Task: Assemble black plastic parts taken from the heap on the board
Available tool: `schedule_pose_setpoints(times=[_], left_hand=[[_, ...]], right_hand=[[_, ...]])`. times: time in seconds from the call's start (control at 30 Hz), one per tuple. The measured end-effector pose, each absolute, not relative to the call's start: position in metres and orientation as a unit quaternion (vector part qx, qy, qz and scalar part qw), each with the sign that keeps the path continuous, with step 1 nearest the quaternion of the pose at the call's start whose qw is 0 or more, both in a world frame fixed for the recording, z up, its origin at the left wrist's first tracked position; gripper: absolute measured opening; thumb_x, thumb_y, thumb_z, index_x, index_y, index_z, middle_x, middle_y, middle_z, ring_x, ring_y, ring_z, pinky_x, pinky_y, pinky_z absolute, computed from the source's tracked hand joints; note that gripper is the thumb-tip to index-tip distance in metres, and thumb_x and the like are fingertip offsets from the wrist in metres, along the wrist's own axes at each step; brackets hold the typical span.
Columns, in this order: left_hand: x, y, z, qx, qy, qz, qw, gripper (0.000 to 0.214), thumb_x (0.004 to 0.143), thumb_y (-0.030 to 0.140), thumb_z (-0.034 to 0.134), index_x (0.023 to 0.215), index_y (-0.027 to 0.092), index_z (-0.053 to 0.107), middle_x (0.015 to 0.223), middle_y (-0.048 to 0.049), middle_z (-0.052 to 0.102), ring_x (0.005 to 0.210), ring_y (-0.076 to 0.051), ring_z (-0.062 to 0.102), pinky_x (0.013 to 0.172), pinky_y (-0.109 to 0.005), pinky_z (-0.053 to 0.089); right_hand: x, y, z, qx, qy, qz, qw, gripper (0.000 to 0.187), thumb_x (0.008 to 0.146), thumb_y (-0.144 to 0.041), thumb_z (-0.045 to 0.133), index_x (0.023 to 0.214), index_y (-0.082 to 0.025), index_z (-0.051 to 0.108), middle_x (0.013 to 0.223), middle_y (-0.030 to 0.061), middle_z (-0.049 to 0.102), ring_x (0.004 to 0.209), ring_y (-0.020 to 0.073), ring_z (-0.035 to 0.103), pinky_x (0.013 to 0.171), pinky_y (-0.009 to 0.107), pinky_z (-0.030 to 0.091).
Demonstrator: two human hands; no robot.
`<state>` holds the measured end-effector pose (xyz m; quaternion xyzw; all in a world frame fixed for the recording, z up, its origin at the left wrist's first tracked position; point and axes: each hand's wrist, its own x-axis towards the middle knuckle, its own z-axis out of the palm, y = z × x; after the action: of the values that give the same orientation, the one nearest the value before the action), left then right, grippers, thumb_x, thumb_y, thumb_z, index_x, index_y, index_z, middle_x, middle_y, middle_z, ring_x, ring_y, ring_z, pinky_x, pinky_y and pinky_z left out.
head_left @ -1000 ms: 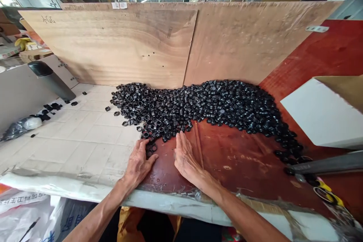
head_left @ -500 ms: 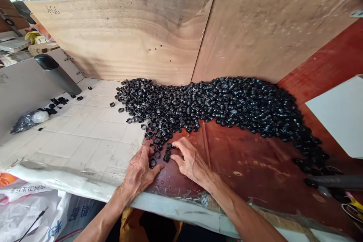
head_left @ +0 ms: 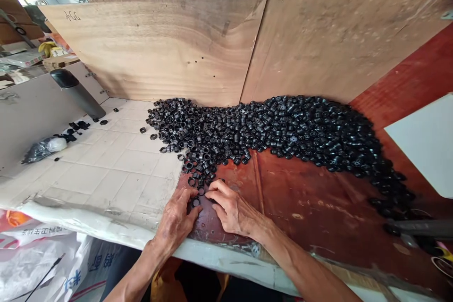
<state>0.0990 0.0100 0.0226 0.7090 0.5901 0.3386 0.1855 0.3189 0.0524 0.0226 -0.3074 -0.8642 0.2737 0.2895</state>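
Small black plastic rings and caps form a long pile (head_left: 283,127) along the board, with a loose tail running down toward my hands. My left hand (head_left: 179,214) rests on the worktop near the front edge. Its curled fingers and thumb close around a black ring (head_left: 196,202). Just to the right, my right hand (head_left: 231,205) is bent over small black pieces, its fingers curled and mostly covering them. Another black ring (head_left: 201,190) lies between the fingertips of both hands.
A plywood board (head_left: 170,47) stands behind the pile. At left, a grey bottle (head_left: 79,94) leans near a plastic bag (head_left: 38,150) of black parts. A white panel (head_left: 424,146) is at right. Printed plastic sacks (head_left: 46,264) hang below the front edge.
My right hand has moved slightly left and closed over the small black pieces that showed beside its fingertips. My left hand has shifted slightly right, staying around a ring. The view has shifted slightly.
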Motion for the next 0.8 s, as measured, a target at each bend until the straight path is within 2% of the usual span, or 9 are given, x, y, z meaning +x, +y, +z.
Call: schedule_pose_setpoints(times=[0.1,0.2,0.37,0.57,0.67,0.8], left_hand=[[0.1,0.007,0.026,0.691,0.597,0.353,0.207,0.024,0.088,0.023,0.069,0.111,0.025,0.064,0.099,-0.0032,0.075,0.083,-0.021,0.074,0.08,-0.038,0.064],[0.102,0.006,0.03,0.664,0.596,0.371,0.26,0.022,0.091,0.026,0.068,0.112,0.024,0.062,0.092,-0.0011,0.075,0.072,-0.017,0.073,0.071,-0.033,0.063],[0.104,0.009,0.029,0.656,0.548,0.381,0.353,0.025,0.09,0.023,0.067,0.114,0.023,0.063,0.097,-0.0034,0.075,0.082,-0.018,0.076,0.074,-0.031,0.064],[0.099,0.011,0.025,0.669,0.51,0.4,0.365,0.018,0.088,0.025,0.073,0.105,0.022,0.069,0.109,-0.0053,0.072,0.084,-0.016,0.07,0.075,-0.029,0.062],[0.097,0.01,0.019,0.636,0.527,0.404,0.393,0.026,0.087,0.031,0.079,0.109,0.022,0.067,0.102,-0.0038,0.072,0.081,-0.016,0.068,0.076,-0.029,0.061],[0.098,0.008,0.019,0.591,0.517,0.425,0.451,0.033,0.085,0.037,0.083,0.107,0.022,0.063,0.096,-0.003,0.072,0.081,-0.017,0.071,0.079,-0.031,0.062]], right_hand=[[0.32,0.054,0.023,-0.308,-0.851,0.287,0.315,0.031,0.094,-0.001,0.051,0.118,-0.018,0.063,0.112,0.0099,0.064,0.097,0.0209,0.067,0.086,0.032,0.058],[0.318,0.056,0.026,-0.332,-0.815,0.311,0.359,0.021,0.093,-0.006,0.058,0.11,-0.019,0.063,0.103,0.008,0.066,0.089,0.0198,0.067,0.08,0.031,0.057],[0.317,0.056,0.034,-0.362,-0.757,0.404,0.363,0.017,0.087,-0.009,0.066,0.101,-0.019,0.067,0.089,0.0021,0.07,0.076,0.0165,0.068,0.071,0.027,0.054],[0.315,0.057,0.037,-0.311,-0.775,0.382,0.396,0.013,0.092,-0.014,0.068,0.1,-0.019,0.076,0.095,0.0053,0.072,0.087,0.0186,0.069,0.077,0.028,0.055],[0.314,0.057,0.036,-0.298,-0.778,0.374,0.408,0.013,0.094,-0.016,0.069,0.102,-0.019,0.079,0.099,0.0066,0.074,0.088,0.0186,0.07,0.079,0.029,0.056],[0.314,0.056,0.035,-0.31,-0.764,0.376,0.423,0.009,0.091,-0.017,0.072,0.099,-0.018,0.077,0.092,0.0048,0.073,0.079,0.0171,0.067,0.072,0.028,0.054]])
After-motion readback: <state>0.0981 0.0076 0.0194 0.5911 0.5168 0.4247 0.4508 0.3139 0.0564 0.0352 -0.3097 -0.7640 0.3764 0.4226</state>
